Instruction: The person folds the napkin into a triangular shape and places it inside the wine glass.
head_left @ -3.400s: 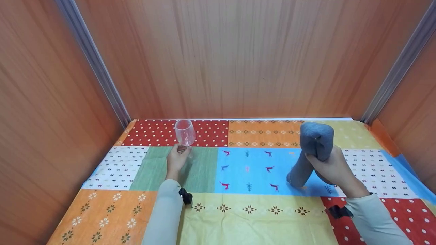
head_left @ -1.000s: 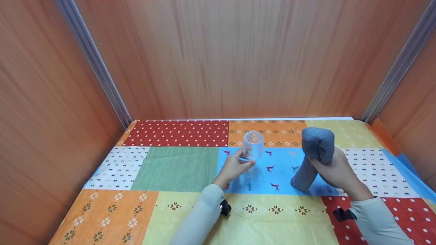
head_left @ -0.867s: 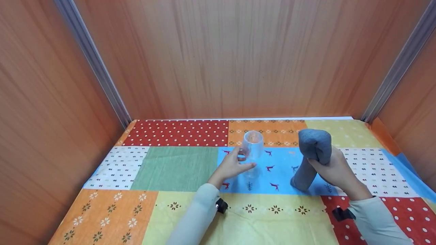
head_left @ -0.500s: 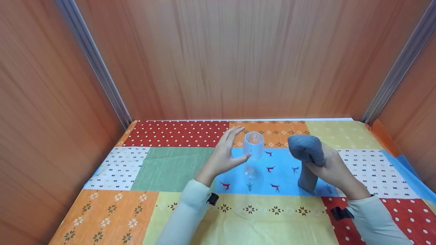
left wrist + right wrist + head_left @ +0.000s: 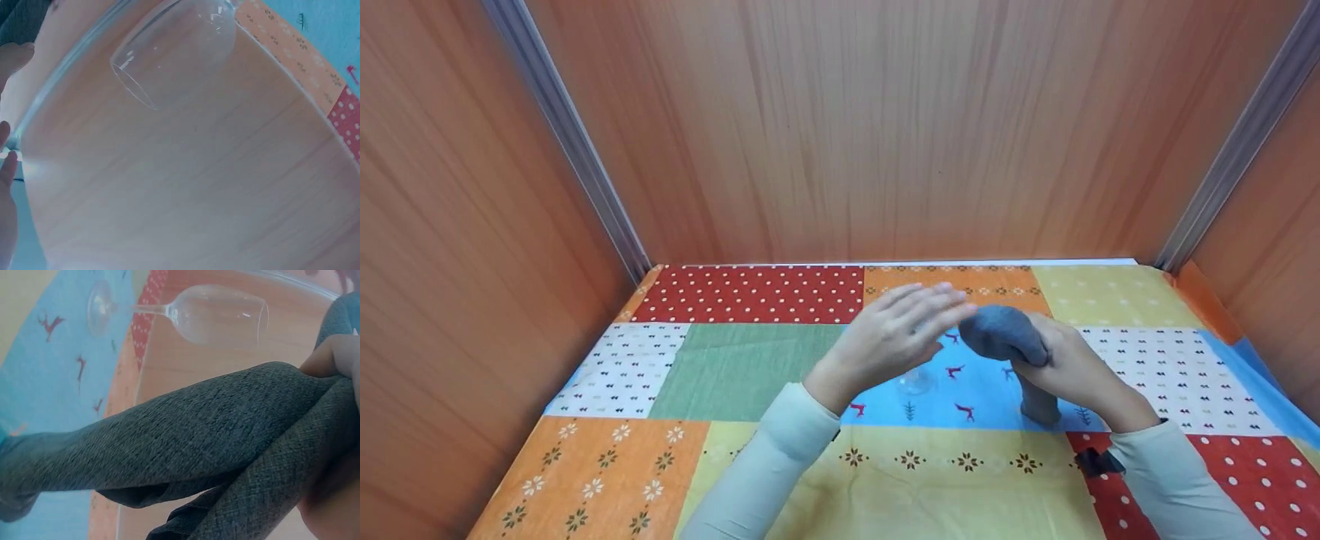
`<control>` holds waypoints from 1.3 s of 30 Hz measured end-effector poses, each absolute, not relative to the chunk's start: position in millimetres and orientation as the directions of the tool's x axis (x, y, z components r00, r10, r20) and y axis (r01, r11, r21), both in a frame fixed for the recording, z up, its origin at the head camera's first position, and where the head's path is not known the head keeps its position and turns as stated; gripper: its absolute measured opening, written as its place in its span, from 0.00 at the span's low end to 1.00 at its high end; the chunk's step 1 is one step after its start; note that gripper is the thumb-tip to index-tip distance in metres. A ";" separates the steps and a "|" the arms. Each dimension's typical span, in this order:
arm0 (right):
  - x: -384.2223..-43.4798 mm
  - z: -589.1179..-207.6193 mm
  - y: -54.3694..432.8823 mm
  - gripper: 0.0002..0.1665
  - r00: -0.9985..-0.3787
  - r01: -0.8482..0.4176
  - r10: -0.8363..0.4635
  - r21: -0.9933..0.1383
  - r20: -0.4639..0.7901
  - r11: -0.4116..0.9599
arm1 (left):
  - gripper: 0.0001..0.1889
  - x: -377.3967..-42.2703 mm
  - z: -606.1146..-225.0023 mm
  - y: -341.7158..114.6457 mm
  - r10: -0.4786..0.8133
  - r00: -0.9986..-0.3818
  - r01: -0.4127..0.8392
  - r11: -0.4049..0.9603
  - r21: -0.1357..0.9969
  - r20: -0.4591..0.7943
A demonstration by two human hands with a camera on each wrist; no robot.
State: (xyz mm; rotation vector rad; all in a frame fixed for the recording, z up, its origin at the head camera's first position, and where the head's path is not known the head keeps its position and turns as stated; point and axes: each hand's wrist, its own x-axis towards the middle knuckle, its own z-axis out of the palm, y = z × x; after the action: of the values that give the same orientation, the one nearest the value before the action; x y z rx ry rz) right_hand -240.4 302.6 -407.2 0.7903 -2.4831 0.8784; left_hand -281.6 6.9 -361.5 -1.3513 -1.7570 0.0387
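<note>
A clear wine glass (image 5: 915,381) stands upright on the blue patch of the tablecloth. In the head view my left hand (image 5: 892,337) hides its bowl, leaving the foot in sight; the right wrist view shows the whole wine glass (image 5: 219,315). That left hand has its fingers extended to the right, tips right at the bunched top of a grey cloth (image 5: 997,334). My right hand (image 5: 1069,367) grips this cloth just under its folded top, and the rest hangs down to the right of the glass. In the left wrist view the glass bowl (image 5: 180,50) is near the top edge.
A patchwork tablecloth (image 5: 750,375) with printed patterns covers the table. Wood-grain panels (image 5: 885,150) enclose it at the back and both sides, with metal strips (image 5: 577,150) in the corners.
My left hand brought the wine glass from the left onto the blue patch, let it go, then rose and reached across toward the cloth. My right hand moved the cloth slightly left.
</note>
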 end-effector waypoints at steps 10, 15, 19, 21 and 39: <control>-244.8 -409.4 286.8 0.32 -0.735 -0.665 -0.462 -0.396 0.497 0.633 | 0.24 -276.6 -363.4 26.4 0.872 0.153 0.604 0.289 -0.743 0.465; -244.1 -410.2 281.1 0.32 -0.736 -0.668 -0.468 -0.413 0.489 0.619 | 0.22 -280.2 -369.2 26.3 0.840 0.196 0.649 0.276 -0.709 0.506; -241.7 -411.6 278.8 0.27 -0.767 -0.631 -0.423 -0.446 0.482 0.635 | 0.19 -282.8 -374.3 26.3 0.797 0.207 0.716 0.271 -0.643 0.567; -240.6 -411.4 277.6 0.25 -0.778 -0.617 -0.407 -0.459 0.479 0.639 | 0.18 -284.5 -376.7 26.5 0.772 0.202 0.753 0.271 -0.600 0.602; -223.6 -407.8 274.7 0.22 -0.544 -0.800 -0.310 -0.370 0.780 0.472 | 0.18 -296.5 -382.9 22.1 0.602 0.055 0.789 0.462 -0.404 0.796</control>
State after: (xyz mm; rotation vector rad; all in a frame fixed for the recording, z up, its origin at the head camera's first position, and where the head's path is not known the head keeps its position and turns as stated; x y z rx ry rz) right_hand -223.6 274.7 -407.8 0.9159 -2.0811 0.9866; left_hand -296.5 22.1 -382.9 -1.2257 -1.6363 -0.2176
